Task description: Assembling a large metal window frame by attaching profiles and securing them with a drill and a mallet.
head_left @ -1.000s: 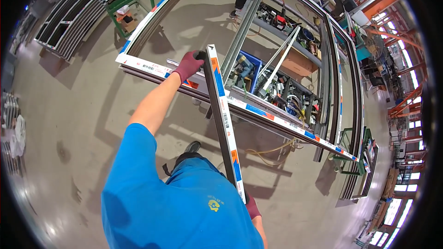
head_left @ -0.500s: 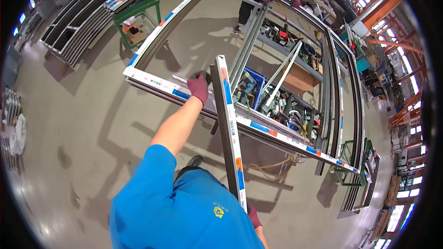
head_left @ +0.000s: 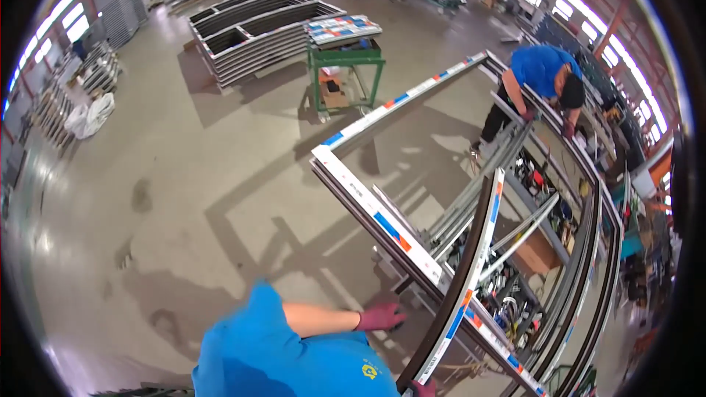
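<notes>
Long brown frame bar (head_left: 471, 276) w/ white, blue & orange tape, seen slanting across nr side of big taped frame (head_left: 357, 190). At bar's low end, red-gloved R hand (head_left: 423, 388) w/ mostly hidden fingers, so can't tell grip. Just L of bar, L hand (head_left: 381, 317) w/ loose, free fingers. On far side, co-worker (head_left: 543, 70) in blue, bent over frame.

Long profile (head_left: 471, 280): dark brown side, white face with blue/orange patches. Slanted, overlapping the large frame's (head_left: 353, 187) near rail in view; contact unclear.
</notes>
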A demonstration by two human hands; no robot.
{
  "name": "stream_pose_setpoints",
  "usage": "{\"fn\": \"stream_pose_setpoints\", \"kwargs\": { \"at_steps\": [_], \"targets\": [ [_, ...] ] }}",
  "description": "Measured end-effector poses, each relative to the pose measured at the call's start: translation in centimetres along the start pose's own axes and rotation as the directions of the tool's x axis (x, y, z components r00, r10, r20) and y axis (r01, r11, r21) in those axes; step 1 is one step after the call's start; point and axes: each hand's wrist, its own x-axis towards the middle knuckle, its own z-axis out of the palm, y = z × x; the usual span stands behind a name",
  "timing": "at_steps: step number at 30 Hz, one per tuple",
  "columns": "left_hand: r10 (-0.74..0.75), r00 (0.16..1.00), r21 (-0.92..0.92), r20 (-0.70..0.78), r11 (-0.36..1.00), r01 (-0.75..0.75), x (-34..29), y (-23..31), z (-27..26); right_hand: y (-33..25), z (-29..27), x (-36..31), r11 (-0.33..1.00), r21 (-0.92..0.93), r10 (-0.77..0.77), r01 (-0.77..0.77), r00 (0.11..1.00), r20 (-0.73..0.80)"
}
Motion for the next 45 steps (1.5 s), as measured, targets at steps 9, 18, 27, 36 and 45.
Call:
{"fn": "stream_pose_setpoints", "kwargs": {
  "at_steps": [9,18,27,36,45],
  "targets": [
    [0.099,0.91,-0.208,0.403,0.978,-0.015,-0.2,1.4,-3.8,-1.4,-4.3,11.4,0.699,-0.448,-0.545,0.557,0.821,0.171],
    [0.53,0.848,0.031,-0.035,0.848,-0.529,2.8,5.2,-1.7,-14.8,-3.4,6.9,0.727,-0.085,-0.683,0.681,0.705,-0.193],
    [0.67,0.716,0.659,-0.196,0.631,-0.41,16.2,10.2,-8.7,-21.8,-12.9,10.4,0.72,-0.375,-0.67,0.585,0.726,-0.155],
    [0.455,0.888,0.811,-0.072,0.545,-0.213,19.0,11.8,-5.8,-23.2,-22.5,24.1,0.655,-0.478,-0.728,0.585,0.658,-0.192],
    [0.435,0.883,0.772,-0.175,0.617,-0.151,18.5,11.4,-5.9,-27.7,-24.8,32.0,0.798,-0.209,-0.589,0.565,0.805,-0.073]
  ]
}}
